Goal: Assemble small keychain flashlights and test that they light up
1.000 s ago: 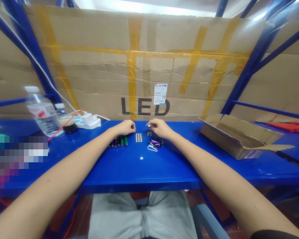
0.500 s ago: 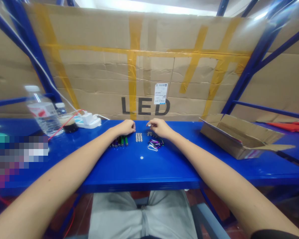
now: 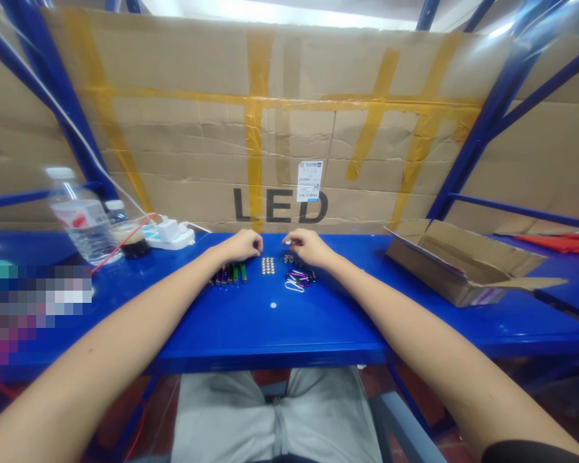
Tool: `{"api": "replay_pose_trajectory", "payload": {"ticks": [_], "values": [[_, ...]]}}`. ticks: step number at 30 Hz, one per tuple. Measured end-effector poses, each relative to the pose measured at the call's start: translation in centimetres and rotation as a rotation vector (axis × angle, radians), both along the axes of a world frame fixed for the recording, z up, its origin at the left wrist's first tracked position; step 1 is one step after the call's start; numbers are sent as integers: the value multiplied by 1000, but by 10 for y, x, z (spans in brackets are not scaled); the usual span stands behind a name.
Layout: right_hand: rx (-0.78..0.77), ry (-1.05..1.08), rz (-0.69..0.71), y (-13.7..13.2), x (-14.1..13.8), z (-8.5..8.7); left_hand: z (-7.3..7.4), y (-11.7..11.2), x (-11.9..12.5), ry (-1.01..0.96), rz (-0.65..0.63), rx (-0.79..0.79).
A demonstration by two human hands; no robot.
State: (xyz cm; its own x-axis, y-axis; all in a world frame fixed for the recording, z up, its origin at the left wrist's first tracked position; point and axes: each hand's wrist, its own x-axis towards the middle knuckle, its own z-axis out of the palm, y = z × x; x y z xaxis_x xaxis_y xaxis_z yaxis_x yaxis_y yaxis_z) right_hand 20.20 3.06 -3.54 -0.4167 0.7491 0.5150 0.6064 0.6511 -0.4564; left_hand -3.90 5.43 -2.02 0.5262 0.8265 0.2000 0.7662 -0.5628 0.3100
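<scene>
My left hand [image 3: 244, 245] rests curled on the blue table [image 3: 280, 321], just above a row of small coloured tubes [image 3: 230, 274]; what its fingers enclose is hidden. My right hand [image 3: 307, 246] pinches a small silvery piece [image 3: 287, 241] between thumb and forefinger, above a pile of coloured clips and small metal parts [image 3: 299, 276]. Between the hands lies a neat block of small silver discs [image 3: 268, 265]. A single white dot-like piece [image 3: 273, 305] lies nearer to me.
A clear water bottle [image 3: 80, 215], a dark-filled cup [image 3: 128, 233] and a white power strip with a charger [image 3: 170, 234] stand at the left. An open cardboard box [image 3: 463, 260] sits at the right. A taped cardboard sheet marked LED [image 3: 280, 128] backs the table.
</scene>
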Motion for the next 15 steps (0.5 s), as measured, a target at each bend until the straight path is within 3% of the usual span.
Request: {"api": "replay_pose_trajectory", "payload": {"ticks": [7, 15], "values": [[17, -21, -12, 0, 0, 1, 10, -23, 23, -217, -87, 348], [24, -17, 21, -5, -2, 5, 7, -41, 44, -205, -223, 428]]}}
